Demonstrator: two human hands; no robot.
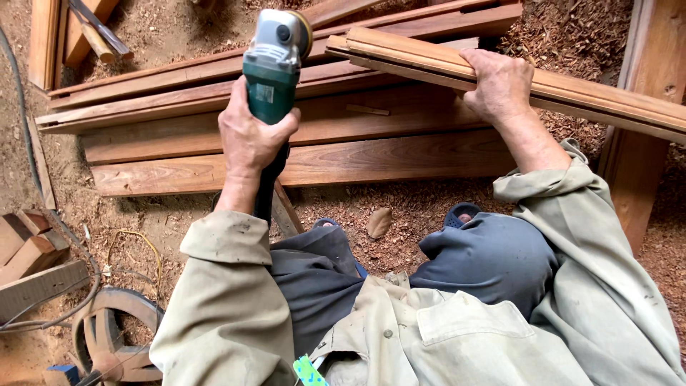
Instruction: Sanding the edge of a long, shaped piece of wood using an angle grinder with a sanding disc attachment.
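Observation:
My left hand (pixel 250 136) grips the green body of an angle grinder (pixel 275 64), holding it upright with its grey head at the top. My right hand (pixel 500 86) presses down on a long moulded wooden strip (pixel 607 96) that runs from the upper middle towards the right edge. The grinder's head sits just left of the strip's near end, apart from it. My knees in dark trousers and beige sleeves fill the lower part of the head view.
Several reddish planks (pixel 321 161) lie stacked on the ground ahead of me. Sawdust and shavings (pixel 400 214) cover the floor. Wood blocks (pixel 28 246), a cable (pixel 93 279) and a thick beam (pixel 643 157) at right surround me.

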